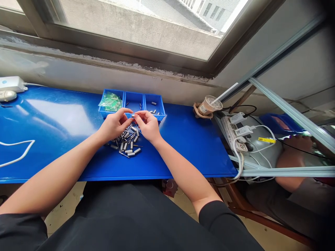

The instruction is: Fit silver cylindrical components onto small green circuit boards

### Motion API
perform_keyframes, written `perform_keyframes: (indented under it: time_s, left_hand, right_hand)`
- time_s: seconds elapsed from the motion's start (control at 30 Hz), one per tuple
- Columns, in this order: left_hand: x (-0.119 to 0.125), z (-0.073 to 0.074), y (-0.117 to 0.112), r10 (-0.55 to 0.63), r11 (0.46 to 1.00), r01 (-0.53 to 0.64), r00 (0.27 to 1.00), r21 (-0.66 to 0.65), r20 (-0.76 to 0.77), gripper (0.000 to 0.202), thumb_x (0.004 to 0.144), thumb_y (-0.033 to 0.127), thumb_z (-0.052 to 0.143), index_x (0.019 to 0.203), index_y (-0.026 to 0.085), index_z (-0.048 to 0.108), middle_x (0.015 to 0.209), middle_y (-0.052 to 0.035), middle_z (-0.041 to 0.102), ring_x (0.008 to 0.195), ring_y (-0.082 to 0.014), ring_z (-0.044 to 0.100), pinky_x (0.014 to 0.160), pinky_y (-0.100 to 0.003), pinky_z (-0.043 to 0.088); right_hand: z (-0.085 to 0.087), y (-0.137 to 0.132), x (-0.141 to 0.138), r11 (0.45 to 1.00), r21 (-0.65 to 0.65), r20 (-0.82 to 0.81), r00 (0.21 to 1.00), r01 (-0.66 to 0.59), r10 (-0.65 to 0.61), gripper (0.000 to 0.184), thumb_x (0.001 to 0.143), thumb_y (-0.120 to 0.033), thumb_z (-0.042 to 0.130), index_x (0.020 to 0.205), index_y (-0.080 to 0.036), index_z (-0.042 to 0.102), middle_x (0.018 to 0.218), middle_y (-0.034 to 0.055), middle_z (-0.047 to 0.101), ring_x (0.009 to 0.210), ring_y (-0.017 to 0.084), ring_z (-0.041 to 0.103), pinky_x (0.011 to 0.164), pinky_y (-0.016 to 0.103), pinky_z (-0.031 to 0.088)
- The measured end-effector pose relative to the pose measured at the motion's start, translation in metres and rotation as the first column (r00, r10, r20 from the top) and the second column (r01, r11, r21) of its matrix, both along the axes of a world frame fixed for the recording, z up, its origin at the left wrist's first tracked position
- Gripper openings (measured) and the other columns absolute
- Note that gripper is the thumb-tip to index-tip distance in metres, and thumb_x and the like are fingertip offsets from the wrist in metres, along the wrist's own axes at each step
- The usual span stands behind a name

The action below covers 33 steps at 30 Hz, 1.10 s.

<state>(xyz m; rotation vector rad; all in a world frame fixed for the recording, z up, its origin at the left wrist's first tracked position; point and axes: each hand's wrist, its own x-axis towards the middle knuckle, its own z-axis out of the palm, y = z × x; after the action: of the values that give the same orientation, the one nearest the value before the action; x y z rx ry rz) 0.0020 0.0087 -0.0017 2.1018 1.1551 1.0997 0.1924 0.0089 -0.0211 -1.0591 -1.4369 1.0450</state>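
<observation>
Both my hands meet over a heap of small silver metal parts [128, 142] lying on the blue table [57, 122]. My left hand [114, 124] and my right hand [148, 124] are closed in a pinch on one small silver part [133, 115] held between their fingertips. Just behind the hands stands a blue tray [160, 104] with three compartments. Its left compartment holds a green-printed plastic bag [111, 101]; the middle and right ones hold a few silver parts.
A plastic cup with a straw [208, 105] stands at the table's right end. Beside it lies a power strip with plugs and white cables [239, 132]. Another person's arm [290, 160] shows at the right. A white box [12, 83] and white cable [15, 158] lie far left.
</observation>
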Motion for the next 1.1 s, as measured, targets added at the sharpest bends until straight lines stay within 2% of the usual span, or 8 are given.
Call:
perform_keyframes:
  time_s: [0.17, 0.27, 0.5, 0.63, 0.8, 0.97, 1.1]
  left_hand:
    - [0.0001, -0.0014, 0.0010, 0.002, 1.000, -0.002, 1.000, -0.006, 0.008, 0.025, 0.099, 0.042, 0.063, 0.114, 0.022, 0.068, 0.066, 0.0056, 0.062, 0.054, -0.0121, 0.051, 0.058, -0.026, 0.041]
    - [-0.0002, -0.0014, 0.0015, 0.012, 1.000, -0.013, 1.000, -0.027, -0.018, 0.027, 0.100, 0.044, 0.061, 0.113, 0.022, 0.068, 0.065, 0.0053, 0.060, 0.054, -0.0130, 0.051, 0.058, -0.027, 0.040]
    - [-0.0014, 0.0031, 0.0018, 0.021, 1.000, -0.021, 0.997, -0.002, -0.067, 0.035, 0.105, 0.049, 0.050, 0.099, 0.020, 0.068, 0.065, 0.0006, 0.064, 0.060, -0.0168, 0.059, 0.062, -0.029, 0.043]
    - [-0.0010, 0.0024, 0.0015, 0.019, 1.000, -0.020, 0.999, -0.002, -0.047, 0.035, 0.104, 0.050, 0.052, 0.104, 0.019, 0.069, 0.064, 0.0021, 0.063, 0.055, -0.0152, 0.055, 0.059, -0.028, 0.041]
    - [0.0006, 0.0007, 0.0003, 0.010, 1.000, -0.009, 1.000, 0.026, -0.012, 0.027, 0.101, 0.043, 0.059, 0.112, 0.020, 0.069, 0.063, 0.0060, 0.058, 0.052, -0.0124, 0.050, 0.057, -0.026, 0.039]
    - [0.0010, -0.0009, 0.0003, 0.000, 0.999, 0.000, 1.000, 0.033, 0.003, 0.027, 0.097, 0.041, 0.064, 0.113, 0.020, 0.069, 0.064, 0.0071, 0.058, 0.051, -0.0110, 0.049, 0.058, -0.025, 0.040]
    - [0.0007, -0.0012, 0.0006, 0.012, 1.000, -0.012, 1.000, 0.018, -0.014, 0.025, 0.098, 0.039, 0.061, 0.112, 0.020, 0.069, 0.064, 0.0069, 0.058, 0.052, -0.0110, 0.049, 0.058, -0.025, 0.039]
  right_hand:
    - [-0.0032, 0.0005, 0.0007, 0.999, 0.031, 0.021, 1.000, -0.010, 0.010, 0.047, 0.095, -0.066, 0.074, 0.110, -0.022, 0.073, 0.103, 0.0063, 0.083, 0.095, 0.019, 0.080, 0.084, 0.034, 0.064]
    - [-0.0028, -0.0006, 0.0013, 0.999, 0.031, 0.057, 0.998, -0.018, 0.016, 0.043, 0.097, -0.063, 0.072, 0.112, -0.023, 0.073, 0.101, 0.0052, 0.082, 0.094, 0.019, 0.080, 0.083, 0.033, 0.063]
    - [0.0040, -0.0049, 0.0008, 1.000, 0.016, 0.050, 0.998, -0.024, 0.023, 0.038, 0.095, -0.056, 0.074, 0.111, -0.022, 0.075, 0.096, 0.0044, 0.083, 0.091, 0.018, 0.079, 0.075, 0.031, 0.058]
    - [0.0050, -0.0044, 0.0003, 1.000, -0.004, 0.002, 1.000, -0.026, 0.026, 0.039, 0.092, -0.057, 0.076, 0.109, -0.022, 0.075, 0.095, 0.0038, 0.083, 0.093, 0.019, 0.080, 0.079, 0.031, 0.059]
    - [0.0049, -0.0034, 0.0001, 0.999, -0.025, -0.050, 0.998, -0.030, 0.029, 0.044, 0.089, -0.062, 0.077, 0.107, -0.022, 0.073, 0.095, 0.0039, 0.082, 0.090, 0.018, 0.078, 0.082, 0.033, 0.060]
    - [0.0041, -0.0030, -0.0002, 0.999, -0.045, -0.052, 0.998, -0.031, 0.028, 0.047, 0.089, -0.066, 0.077, 0.108, -0.023, 0.073, 0.102, 0.0042, 0.082, 0.094, 0.019, 0.078, 0.085, 0.034, 0.060]
    - [0.0032, -0.0027, -0.0001, 0.999, -0.034, -0.053, 0.998, -0.027, 0.025, 0.044, 0.089, -0.063, 0.077, 0.107, -0.023, 0.073, 0.098, 0.0039, 0.082, 0.092, 0.019, 0.078, 0.084, 0.034, 0.059]
